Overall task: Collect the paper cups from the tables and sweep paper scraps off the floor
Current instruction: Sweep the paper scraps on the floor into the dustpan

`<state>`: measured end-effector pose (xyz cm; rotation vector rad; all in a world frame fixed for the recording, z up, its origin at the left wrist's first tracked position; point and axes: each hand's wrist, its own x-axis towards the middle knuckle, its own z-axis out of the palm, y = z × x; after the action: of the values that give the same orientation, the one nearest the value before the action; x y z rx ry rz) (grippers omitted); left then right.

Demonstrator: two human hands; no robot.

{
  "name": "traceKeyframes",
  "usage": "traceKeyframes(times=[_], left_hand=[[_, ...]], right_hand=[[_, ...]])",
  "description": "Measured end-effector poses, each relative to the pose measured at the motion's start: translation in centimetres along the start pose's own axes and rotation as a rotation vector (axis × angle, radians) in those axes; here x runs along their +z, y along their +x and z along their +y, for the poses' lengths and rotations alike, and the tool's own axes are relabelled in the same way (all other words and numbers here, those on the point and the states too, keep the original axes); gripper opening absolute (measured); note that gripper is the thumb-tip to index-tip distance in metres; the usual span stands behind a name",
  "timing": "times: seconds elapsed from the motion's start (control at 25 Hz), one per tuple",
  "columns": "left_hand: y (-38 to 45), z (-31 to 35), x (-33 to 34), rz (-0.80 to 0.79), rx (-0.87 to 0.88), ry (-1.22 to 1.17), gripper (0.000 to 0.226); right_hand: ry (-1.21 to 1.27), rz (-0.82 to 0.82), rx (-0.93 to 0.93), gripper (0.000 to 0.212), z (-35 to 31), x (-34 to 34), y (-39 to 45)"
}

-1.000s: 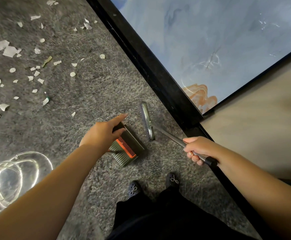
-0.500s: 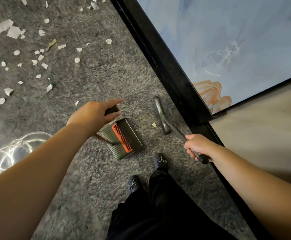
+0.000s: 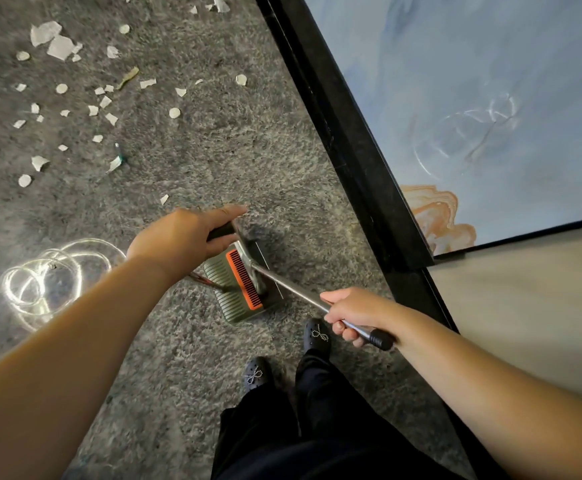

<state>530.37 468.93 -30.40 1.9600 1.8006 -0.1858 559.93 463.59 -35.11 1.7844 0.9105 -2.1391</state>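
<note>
Left hand (image 3: 182, 242) grips dustpan (image 3: 244, 285) handle on carpet (image 3: 213, 161); right hand (image 3: 355, 315) clamps broom handle (image 3: 296, 289), head in pan; scraps (image 3: 60, 46) near carpet's far-left edge.

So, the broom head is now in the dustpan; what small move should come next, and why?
Probably lift the broom out with the right hand and carry the dustpan, held by the left hand, toward the paper scraps. They lie on the carpet well beyond the pan's mouth.

Bare forearms, no sleeves — black trousers (image 3: 317, 427), black clogs (image 3: 317, 336) with sparkly bow trims.
</note>
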Motion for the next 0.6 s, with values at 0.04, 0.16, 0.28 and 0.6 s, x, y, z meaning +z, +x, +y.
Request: traceKeyframes(times=[0.04,0.16,0.28,0.6], left_hand=[[-0.1,0.2,-0.1,0.004,-0.003,0.005,0.052],[-0.5,0.6,0.0,-0.006,-0.012,0.0,0.049],[-1.4,0.5,0.2,-0.009,-0.026,0.01,0.05],[-5.9,-2.5,1.1,0.224,-0.283,-0.152,0.054]], right_hand=[[-0.024,0.001,-0.007,0.066,-0.1,-0.1,-0.3],[-0.026,0.025,-0.015,0.066,0.1,-0.7,-1.3],[0.02,0.059,-0.016,0.065,0.3,-2.1,-2.5],[-0.011,0.144,-0.091,0.066,-3.3,-5.1,-3.3]])
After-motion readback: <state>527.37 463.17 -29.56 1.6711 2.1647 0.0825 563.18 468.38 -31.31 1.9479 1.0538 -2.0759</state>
